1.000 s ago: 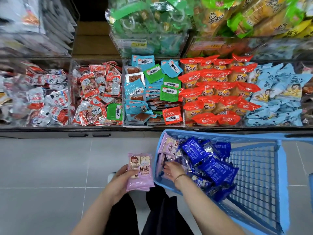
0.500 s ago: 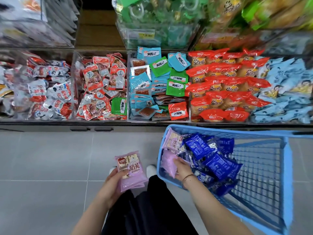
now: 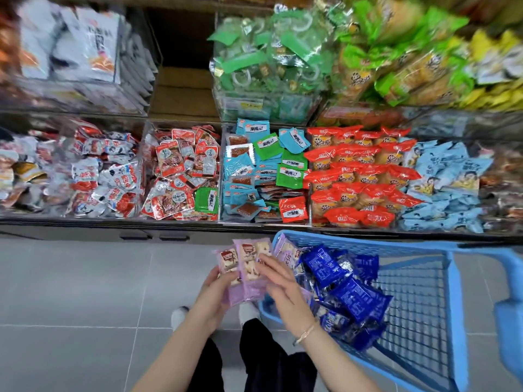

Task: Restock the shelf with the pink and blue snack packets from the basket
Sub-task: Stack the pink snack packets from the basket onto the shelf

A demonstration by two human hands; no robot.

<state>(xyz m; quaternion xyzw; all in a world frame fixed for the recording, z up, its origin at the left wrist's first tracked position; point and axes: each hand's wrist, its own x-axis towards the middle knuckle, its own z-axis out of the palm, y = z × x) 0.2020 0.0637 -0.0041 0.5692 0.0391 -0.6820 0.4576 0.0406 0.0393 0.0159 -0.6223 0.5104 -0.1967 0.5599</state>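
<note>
My left hand (image 3: 216, 290) grips a small stack of pink snack packets (image 3: 243, 264), held just left of the blue basket (image 3: 452, 278). My right hand (image 3: 278, 284) lies against the stack's right side, fingers fairly straight, pressing a packet onto it. Inside the basket's left half lie several dark blue packets (image 3: 348, 290) and another pink packet (image 3: 288, 251) at the near-left corner. An empty shelf compartment (image 3: 184, 89) shows bare board on the upper shelf, left of centre.
The lower shelf holds clear bins of red-white, teal-green, orange-red and pale blue snacks (image 3: 365, 176). Green packets (image 3: 268, 66) fill the bin right of the empty compartment. Grey tiled floor (image 3: 85, 292) lies under me, my shoes and dark trousers below the hands.
My right hand left the basket with a pink packet and brought it onto the stack in my left hand. The view tilted up, showing more of the upper shelf.
</note>
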